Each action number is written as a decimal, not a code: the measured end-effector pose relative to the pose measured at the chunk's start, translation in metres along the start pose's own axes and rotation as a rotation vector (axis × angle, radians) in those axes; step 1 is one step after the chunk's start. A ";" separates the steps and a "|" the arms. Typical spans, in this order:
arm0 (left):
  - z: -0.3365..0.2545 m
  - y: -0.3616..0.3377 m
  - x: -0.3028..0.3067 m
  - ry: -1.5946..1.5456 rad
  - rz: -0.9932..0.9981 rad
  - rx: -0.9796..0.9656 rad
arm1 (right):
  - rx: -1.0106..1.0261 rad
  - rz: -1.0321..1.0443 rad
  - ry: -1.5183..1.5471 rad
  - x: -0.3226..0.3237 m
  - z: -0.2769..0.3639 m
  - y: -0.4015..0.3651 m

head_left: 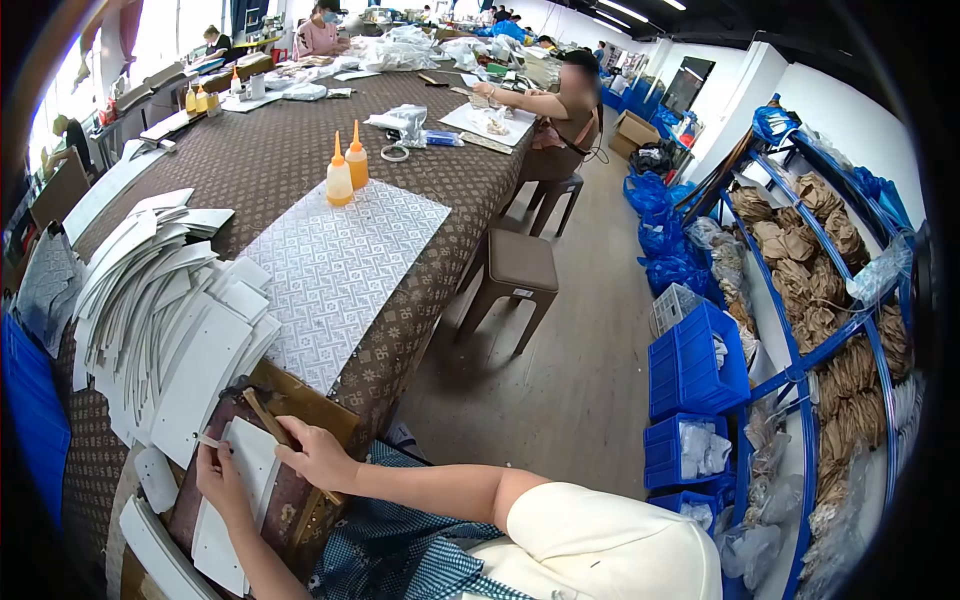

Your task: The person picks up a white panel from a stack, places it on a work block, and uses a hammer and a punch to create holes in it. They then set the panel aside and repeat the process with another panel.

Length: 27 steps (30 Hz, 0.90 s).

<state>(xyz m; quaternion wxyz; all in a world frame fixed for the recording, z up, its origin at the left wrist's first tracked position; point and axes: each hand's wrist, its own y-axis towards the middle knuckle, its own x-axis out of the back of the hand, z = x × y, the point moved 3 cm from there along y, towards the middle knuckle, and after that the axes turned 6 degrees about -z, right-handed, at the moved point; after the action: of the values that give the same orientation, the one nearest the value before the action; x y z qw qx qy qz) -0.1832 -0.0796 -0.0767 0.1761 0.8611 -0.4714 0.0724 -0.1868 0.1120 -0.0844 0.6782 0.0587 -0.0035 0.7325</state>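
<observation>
My right hand [318,456] is wrapped round a brown wooden stick [266,413], which slants across the work board at the near corner of the table. My left hand [222,480] pinches a small pale strip [209,440] between thumb and fingers. Both hands are over a long white panel [252,462] lying on the dark reddish-brown board [188,514]. Left of my left hand lies a white rounded object [156,478]. A big fanned stack of white panels [170,315] rises just beyond the board.
Two glue bottles [340,180] with orange nozzles stand on a silver patterned sheet [340,260]. A brown stool [520,262] is beside the table. Co-workers sit farther along, one person [572,105] at the right edge. Blue crates [697,365] and shelves of brown bundles [800,235] line the right.
</observation>
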 end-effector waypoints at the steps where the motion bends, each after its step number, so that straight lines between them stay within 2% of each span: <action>1: 0.003 0.002 0.000 0.020 0.006 -0.018 | -0.002 0.002 0.006 0.000 0.001 0.000; 9: 0.020 0.008 0.008 0.020 -0.047 -0.015 | 0.012 -0.009 -0.023 0.002 0.004 -0.002; 12: 0.035 0.014 0.018 0.112 -0.038 0.076 | 0.047 -0.026 -0.035 0.001 0.001 -0.002; 15: 0.036 0.013 0.013 -0.151 -0.067 0.024 | -0.020 0.004 0.005 0.002 0.005 -0.002; 18: 0.025 0.009 0.014 -0.245 -0.144 0.032 | -0.008 0.004 0.001 0.000 0.001 -0.001; 21: 0.031 0.009 0.014 -0.238 -0.106 0.024 | -0.069 0.005 0.035 0.002 0.007 -0.001; 24: 0.035 0.010 0.013 -0.205 -0.078 0.002 | -0.022 -0.015 0.009 -0.001 -0.002 0.002; 27: 0.024 0.009 0.015 -0.203 -0.120 -0.001 | -0.045 -0.007 0.037 -0.001 0.000 0.002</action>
<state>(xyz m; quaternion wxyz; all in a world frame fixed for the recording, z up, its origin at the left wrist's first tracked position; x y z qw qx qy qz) -0.1837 -0.1051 -0.0926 0.1320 0.8906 -0.4344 -0.0259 -0.1888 0.1107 -0.0841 0.6817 0.0297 -0.0070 0.7310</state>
